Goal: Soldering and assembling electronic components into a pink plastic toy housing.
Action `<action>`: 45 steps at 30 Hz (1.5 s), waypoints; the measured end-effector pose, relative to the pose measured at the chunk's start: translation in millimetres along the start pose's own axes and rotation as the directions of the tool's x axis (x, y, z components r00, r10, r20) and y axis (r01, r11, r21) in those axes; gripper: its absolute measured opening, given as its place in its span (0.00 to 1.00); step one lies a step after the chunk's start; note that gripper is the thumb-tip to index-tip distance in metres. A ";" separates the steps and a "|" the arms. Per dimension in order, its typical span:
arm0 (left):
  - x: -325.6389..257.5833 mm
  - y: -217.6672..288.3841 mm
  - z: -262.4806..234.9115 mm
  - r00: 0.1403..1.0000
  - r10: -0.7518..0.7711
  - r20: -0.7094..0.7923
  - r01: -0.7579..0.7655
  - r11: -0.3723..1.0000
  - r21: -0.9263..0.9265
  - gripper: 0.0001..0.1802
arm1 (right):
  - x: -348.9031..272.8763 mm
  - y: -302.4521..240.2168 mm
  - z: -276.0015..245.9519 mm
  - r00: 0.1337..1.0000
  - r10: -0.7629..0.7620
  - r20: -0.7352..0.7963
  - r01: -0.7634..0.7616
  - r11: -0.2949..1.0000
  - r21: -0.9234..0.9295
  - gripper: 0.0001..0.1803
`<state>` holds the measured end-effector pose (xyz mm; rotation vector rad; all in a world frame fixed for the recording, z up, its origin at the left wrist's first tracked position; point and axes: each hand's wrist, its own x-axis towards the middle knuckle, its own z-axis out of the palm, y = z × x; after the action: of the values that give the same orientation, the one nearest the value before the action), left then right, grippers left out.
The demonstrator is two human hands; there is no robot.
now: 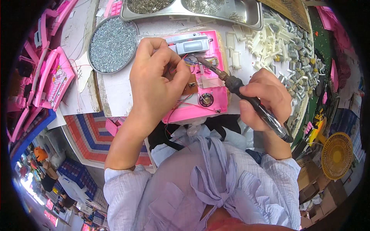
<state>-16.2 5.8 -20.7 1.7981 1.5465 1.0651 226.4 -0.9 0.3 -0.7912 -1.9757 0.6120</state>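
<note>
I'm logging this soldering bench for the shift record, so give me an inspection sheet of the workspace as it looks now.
Surface: white worktop, worn edges.
Job's things: open pink toy housing with small speaker and brown circuit board; soldering iron.
Clutter: round tray of screws, steel tray, white plastic parts, pink housings.
Grippers: left hand on the wires; right hand grips the iron.
Cables: thin red wires.
Surroundings: yellow fan, cardboard boxes.

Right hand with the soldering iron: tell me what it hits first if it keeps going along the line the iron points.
Probably the pink toy housing: the right hand aims its soldering iron up-left, tip by the wires beside the grey part.
</note>
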 end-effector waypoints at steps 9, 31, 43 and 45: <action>-1.7 -1.2 1.9 0.999 -0.022 -0.027 0.020 0.998 -0.060 0.05 | 1.8 1.0 3.6 1.000 -0.007 0.004 0.007 1.000 0.009 0.14; -1.5 -1.6 1.7 0.999 0.037 -0.035 -0.037 0.999 0.013 0.06 | 6.4 7.9 -2.7 0.998 -0.046 0.049 0.046 0.999 0.003 0.15; -2.0 -3.6 6.1 0.996 0.072 -0.055 -0.068 0.995 0.069 0.07 | 14.3 9.1 1.1 0.994 -0.042 0.099 0.043 0.999 -0.010 0.15; -1.5 -4.9 7.2 0.993 0.098 -0.060 -0.092 0.992 0.090 0.07 | 14.5 9.0 2.5 0.995 -0.044 0.089 0.046 0.999 -0.019 0.15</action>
<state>-12.9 6.1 -28.9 1.9310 1.5814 1.1258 221.1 15.4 1.0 -0.7415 -2.0778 0.6099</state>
